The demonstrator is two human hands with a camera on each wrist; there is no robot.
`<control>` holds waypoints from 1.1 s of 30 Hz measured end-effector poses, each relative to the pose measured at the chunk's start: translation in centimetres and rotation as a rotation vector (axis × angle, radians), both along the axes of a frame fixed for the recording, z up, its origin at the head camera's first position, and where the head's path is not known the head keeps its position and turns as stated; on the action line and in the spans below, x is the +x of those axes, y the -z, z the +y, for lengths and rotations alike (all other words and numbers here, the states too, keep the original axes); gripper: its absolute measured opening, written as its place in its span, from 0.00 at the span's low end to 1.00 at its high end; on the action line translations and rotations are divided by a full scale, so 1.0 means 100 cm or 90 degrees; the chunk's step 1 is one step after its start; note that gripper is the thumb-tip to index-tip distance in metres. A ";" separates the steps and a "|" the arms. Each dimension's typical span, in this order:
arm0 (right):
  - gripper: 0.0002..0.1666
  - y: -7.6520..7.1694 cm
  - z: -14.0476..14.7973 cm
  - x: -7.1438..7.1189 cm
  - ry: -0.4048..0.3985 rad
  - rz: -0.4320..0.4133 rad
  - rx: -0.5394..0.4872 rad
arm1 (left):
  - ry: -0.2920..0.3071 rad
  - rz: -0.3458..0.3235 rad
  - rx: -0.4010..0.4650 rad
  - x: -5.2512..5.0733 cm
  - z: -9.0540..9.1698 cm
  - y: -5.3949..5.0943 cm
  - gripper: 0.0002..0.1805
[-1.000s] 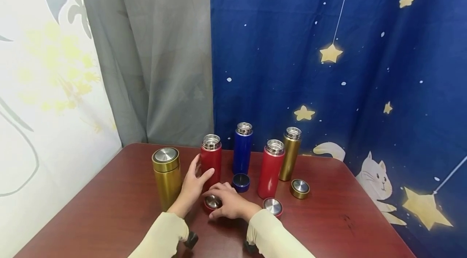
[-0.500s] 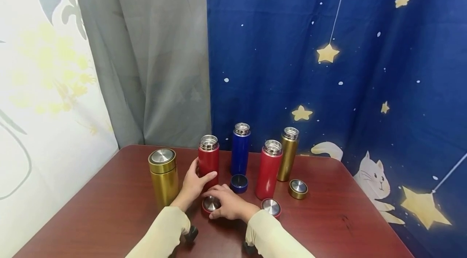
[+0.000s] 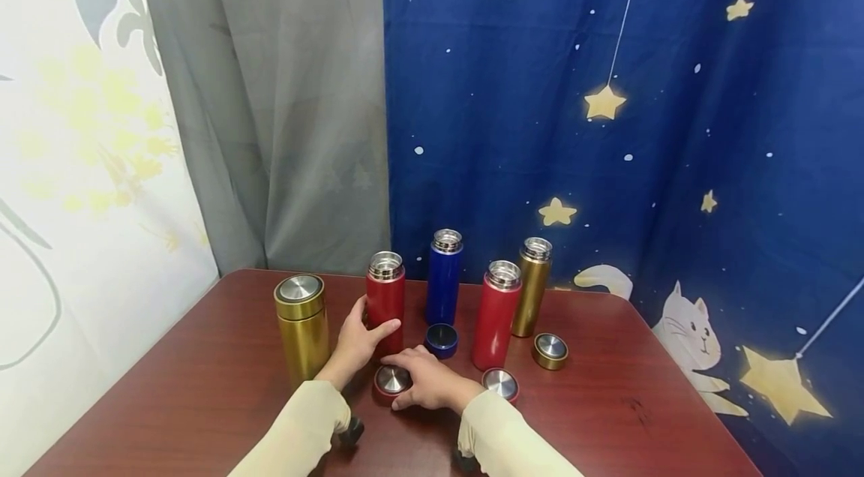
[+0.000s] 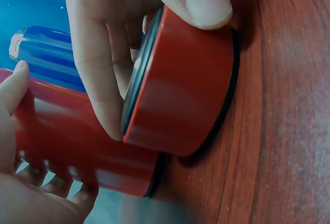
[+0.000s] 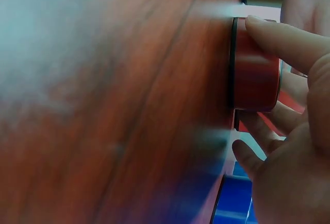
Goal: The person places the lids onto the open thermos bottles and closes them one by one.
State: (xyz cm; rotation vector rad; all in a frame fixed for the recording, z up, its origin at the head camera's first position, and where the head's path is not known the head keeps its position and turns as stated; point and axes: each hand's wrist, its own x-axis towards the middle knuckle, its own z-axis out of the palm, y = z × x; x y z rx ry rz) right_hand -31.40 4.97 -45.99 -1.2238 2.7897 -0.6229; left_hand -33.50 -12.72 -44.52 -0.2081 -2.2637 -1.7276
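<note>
My left hand point(image 3: 356, 342) grips the left red thermos bottle point(image 3: 385, 302), which stands upright and uncapped with its steel mouth showing. In the left wrist view the thumb lies on one side of the red wall and the fingers curl round the other. Just in front of that bottle, a red lid with a steel top point(image 3: 391, 379) sits on the table, and my right hand point(image 3: 433, 381) holds it between thumb and fingers. The right wrist view shows the lid's red side point(image 5: 257, 64) with the thumb on its edge.
A capped gold thermos point(image 3: 302, 331) stands left of my hands. Uncapped blue point(image 3: 443, 282), red point(image 3: 496, 319) and gold point(image 3: 533, 293) bottles stand behind and right. Blue point(image 3: 442, 340), red point(image 3: 501, 384) and gold point(image 3: 550, 351) lids lie on the wooden table point(image 3: 607, 417).
My left hand has closed in on the red bottle, its thumb now against the front. The right hand stays at the red lid, its fingers slightly shifted. The head view has tilted a little.
</note>
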 end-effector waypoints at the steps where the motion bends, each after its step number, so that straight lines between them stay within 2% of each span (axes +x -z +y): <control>1: 0.41 0.000 0.001 0.001 0.001 0.001 -0.001 | -0.001 -0.001 -0.002 0.000 0.000 0.000 0.43; 7: 0.41 0.001 0.010 0.003 0.006 0.021 -0.023 | -0.006 -0.004 -0.010 0.002 0.000 0.003 0.43; 14: 0.39 0.000 0.018 0.004 0.013 0.038 -0.092 | -0.021 -0.004 -0.013 0.003 0.001 0.002 0.43; 18: 0.37 -0.005 0.023 0.006 0.038 0.042 -0.125 | -0.020 -0.012 -0.007 0.005 0.001 0.002 0.44; 25: 0.36 -0.011 0.027 0.007 0.092 0.041 -0.165 | -0.028 0.010 -0.015 0.009 0.000 0.001 0.41; 27: 0.36 -0.011 0.028 0.007 0.107 0.043 -0.178 | -0.026 0.000 -0.011 0.010 0.000 0.001 0.42; 33: 0.34 -0.009 0.029 0.009 0.141 0.077 -0.208 | -0.016 -0.009 -0.007 0.014 -0.001 0.002 0.42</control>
